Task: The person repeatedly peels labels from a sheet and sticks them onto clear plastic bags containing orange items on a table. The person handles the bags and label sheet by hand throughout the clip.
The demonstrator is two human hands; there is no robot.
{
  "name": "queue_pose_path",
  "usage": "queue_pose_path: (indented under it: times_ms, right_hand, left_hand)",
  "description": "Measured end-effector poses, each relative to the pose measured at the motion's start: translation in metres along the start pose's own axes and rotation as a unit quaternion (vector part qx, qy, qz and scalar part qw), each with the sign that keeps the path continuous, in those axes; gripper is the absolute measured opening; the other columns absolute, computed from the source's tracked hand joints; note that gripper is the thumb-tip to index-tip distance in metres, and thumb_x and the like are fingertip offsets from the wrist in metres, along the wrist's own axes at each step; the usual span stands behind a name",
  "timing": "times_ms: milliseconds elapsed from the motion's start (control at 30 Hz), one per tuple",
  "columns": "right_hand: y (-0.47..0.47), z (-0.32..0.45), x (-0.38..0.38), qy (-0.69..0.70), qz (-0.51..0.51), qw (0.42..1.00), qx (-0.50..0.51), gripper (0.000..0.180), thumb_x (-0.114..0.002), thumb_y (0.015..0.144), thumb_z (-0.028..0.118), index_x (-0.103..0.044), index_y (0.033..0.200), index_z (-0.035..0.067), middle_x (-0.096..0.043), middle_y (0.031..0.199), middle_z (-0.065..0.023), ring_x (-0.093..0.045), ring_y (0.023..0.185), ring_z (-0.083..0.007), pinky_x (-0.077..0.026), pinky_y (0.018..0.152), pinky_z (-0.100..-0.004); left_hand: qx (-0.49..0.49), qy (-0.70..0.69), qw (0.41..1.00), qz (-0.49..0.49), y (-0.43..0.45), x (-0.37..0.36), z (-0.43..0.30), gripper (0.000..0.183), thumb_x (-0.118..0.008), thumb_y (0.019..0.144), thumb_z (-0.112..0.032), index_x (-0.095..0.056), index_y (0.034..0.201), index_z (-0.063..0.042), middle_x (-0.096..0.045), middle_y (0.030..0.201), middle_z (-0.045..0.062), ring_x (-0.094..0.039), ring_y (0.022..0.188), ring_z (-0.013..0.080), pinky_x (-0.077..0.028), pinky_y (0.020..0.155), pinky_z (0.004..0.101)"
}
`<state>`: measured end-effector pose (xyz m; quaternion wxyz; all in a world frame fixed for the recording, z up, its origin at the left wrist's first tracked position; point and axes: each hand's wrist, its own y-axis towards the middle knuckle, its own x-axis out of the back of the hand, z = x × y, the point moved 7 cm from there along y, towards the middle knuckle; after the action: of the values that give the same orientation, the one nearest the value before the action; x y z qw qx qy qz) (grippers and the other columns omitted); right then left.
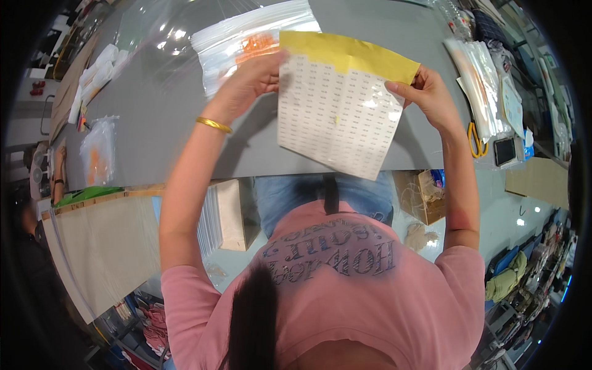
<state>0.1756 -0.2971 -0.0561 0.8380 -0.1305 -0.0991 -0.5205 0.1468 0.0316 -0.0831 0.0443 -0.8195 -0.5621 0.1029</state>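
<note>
A sheet of small white labels on yellow backing paper [340, 111] is held up between my two hands, over the table's near edge. My left hand [259, 78], with a gold bangle at the wrist, grips the sheet's left edge near the top. At the upper right corner my right hand [423, 92] pinches it, thumb in front. A yellow strip of backing shows bare along the top. Behind the sheet, partly hidden by it and by my left hand, lies a stack of clear zip bags with orange print [259, 27].
Small plastic bags [99, 152] lie on the grey table [152, 134] at left. Right are stacked plastic bags [476, 83], yellow-handled scissors [476, 141] and a phone [504, 151]. An open box [423, 196] stands below the edge. Another person's forearm [59, 175] shows far left.
</note>
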Motion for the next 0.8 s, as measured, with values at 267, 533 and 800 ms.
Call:
queue_pose_path:
  times_ms: [267,533,800]
  right_hand:
    - [-0.042,0.091,-0.026,-0.41,-0.284,0.81,0.309,0.03,-0.082,0.086,0.021,-0.075,0.113,0.01,-0.07,0.115,-0.0029,-0.063,0.105,-0.0252,-0.045,0.094,-0.0401]
    - [-0.017,0.065,-0.095,-0.259,-0.175,0.886,0.343,0.013,-0.083,0.081,0.015,-0.079,0.093,0.01,-0.073,0.097,0.0023,-0.063,0.095,-0.021,-0.041,0.088,-0.0372]
    - [-0.026,0.076,-0.099,-0.19,-0.18,0.897,0.356,0.013,-0.085,0.079,0.008,-0.078,0.09,0.009,-0.074,0.104,-0.0016,-0.065,0.093,-0.0196,-0.045,0.09,-0.0353]
  left_hand:
    - [0.051,-0.063,0.996,-0.043,-0.006,-0.067,0.016,0.039,-0.062,0.107,-0.042,-0.076,0.108,-0.006,-0.068,0.094,-0.004,-0.057,0.084,0.0036,-0.047,0.078,0.0238]
    - [0.061,-0.138,0.988,-0.01,-0.005,-0.069,0.028,0.031,-0.062,0.106,-0.027,-0.074,0.114,-0.001,-0.074,0.105,0.003,-0.066,0.092,0.0078,-0.052,0.084,0.0258]
    - [0.076,-0.01,0.994,-0.081,-0.003,-0.06,0.035,0.025,-0.06,0.103,-0.02,-0.076,0.103,0.0,-0.074,0.109,0.006,-0.063,0.094,0.0134,-0.049,0.088,0.03]
